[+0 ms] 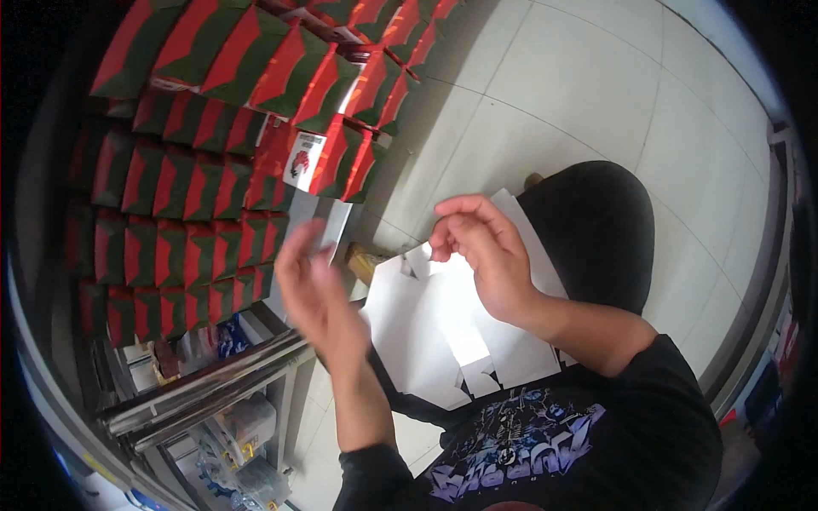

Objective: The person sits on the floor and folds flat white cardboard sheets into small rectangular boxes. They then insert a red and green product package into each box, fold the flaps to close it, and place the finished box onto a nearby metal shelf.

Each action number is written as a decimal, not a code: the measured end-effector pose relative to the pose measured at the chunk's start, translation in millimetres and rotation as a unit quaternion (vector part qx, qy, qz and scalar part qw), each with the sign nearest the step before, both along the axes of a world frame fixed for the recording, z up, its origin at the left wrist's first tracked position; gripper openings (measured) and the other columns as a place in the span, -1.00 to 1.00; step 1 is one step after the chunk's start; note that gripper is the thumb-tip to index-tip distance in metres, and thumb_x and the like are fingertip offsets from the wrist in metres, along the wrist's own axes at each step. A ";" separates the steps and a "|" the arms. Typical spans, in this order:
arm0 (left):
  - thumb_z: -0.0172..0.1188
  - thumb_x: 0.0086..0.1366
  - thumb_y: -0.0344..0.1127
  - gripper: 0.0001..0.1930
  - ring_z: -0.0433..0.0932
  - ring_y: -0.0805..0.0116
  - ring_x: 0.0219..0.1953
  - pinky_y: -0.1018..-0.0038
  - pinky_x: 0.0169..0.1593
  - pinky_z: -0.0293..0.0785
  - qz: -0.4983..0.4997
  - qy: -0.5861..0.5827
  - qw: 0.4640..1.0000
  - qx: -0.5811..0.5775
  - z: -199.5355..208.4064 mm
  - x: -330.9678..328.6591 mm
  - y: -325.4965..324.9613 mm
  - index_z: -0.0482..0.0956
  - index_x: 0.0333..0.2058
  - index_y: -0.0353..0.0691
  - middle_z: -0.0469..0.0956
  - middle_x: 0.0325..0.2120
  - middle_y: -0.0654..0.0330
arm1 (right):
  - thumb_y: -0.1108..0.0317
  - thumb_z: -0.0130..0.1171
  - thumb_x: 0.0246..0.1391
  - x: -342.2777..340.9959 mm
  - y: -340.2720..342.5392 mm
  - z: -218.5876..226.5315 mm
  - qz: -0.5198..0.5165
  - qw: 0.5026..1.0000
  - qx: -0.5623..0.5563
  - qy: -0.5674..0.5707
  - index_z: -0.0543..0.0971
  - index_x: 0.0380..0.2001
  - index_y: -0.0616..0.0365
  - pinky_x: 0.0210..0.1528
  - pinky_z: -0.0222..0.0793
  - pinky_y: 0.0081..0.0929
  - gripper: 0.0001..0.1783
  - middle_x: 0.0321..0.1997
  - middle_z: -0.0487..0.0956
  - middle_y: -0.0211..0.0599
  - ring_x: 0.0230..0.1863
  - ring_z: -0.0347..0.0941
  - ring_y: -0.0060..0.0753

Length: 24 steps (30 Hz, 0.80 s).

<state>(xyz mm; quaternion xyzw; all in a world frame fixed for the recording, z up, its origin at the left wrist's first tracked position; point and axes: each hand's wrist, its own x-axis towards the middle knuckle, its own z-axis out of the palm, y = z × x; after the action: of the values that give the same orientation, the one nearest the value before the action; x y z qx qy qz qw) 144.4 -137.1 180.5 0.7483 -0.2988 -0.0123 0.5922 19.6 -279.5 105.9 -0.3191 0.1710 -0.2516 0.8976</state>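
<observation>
A flat white card sheet (426, 332), cut with slots and flaps like an unfolded box blank, lies across my lap. My right hand (490, 255) is over its upper part. The fingers there are loosely curled, with a gap between thumb and forefinger, and no held thing shows; whether the fingertips touch the card I cannot tell. Off the sheet's left edge, my left hand (319, 294) is smeared by motion. Its fingers look apart and empty. The nearest goods to it are stacked red and dark green boxes (226, 247).
Below the boxes, a metal-framed table (217, 375) has bagged items (247, 426) underneath. A white box panel with a red figure (304, 159) faces out of the stack. A yellowish object (364, 262) sits behind the sheet. Pale floor tiles (588, 94) spread to the right.
</observation>
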 end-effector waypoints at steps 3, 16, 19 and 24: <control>0.09 0.55 0.16 -0.29 0.39 -0.07 0.40 0.12 0.46 0.33 -0.306 0.283 0.905 -0.085 81.3 -69.4 1.9 0.46 0.28 -0.46 0.44 0.31 -0.19 | 0.34 0.05 0.49 7.9 -1.9 -8.5 -0.038 0.997 0.053 -0.030 0.55 0.10 0.22 -0.04 0.45 -0.38 -0.74 -0.22 0.62 -0.22 -0.19 0.53 -0.36; 0.24 0.48 -0.09 -0.14 0.24 -0.01 0.53 0.05 0.48 0.31 -0.491 0.461 0.729 -0.123 147.9 -126.9 -18.6 0.01 0.58 -0.18 0.11 0.56 -0.08 | 0.29 0.08 0.45 18.9 -2.2 -3.6 -0.012 0.994 0.109 0.019 0.53 0.07 0.14 -0.08 0.41 -0.40 -0.75 -0.27 0.58 -0.25 -0.26 0.50 -0.35; 0.29 0.46 -0.08 -0.20 0.32 -0.01 0.43 0.10 0.40 0.36 -0.526 0.452 0.699 -0.172 119.6 -124.7 -24.8 0.15 0.51 -0.23 0.19 0.46 -0.11 | 0.26 0.09 0.47 13.9 -2.0 -15.5 -0.031 0.992 0.122 -0.005 0.55 0.06 0.12 -0.08 0.43 -0.38 -0.76 -0.28 0.59 -0.28 -0.26 0.53 -0.34; 0.38 0.41 -0.08 -0.30 0.46 -0.01 0.27 0.18 0.26 0.44 -0.583 0.398 0.693 -0.143 66.2 -109.3 -26.4 0.37 0.38 -0.31 0.33 0.30 -0.17 | 0.33 0.02 0.45 -4.4 -50.3 -9.5 -0.069 0.969 0.222 -0.089 0.58 -0.04 0.10 -0.04 0.42 -0.37 -0.81 -0.30 0.62 -0.44 -0.26 0.49 -0.45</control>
<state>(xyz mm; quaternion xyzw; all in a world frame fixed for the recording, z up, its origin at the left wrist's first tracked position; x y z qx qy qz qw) 35.2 -163.5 246.7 0.2543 -0.4094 -0.6094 0.6296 15.2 -329.8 96.4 -0.0761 0.1634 -0.2959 0.9381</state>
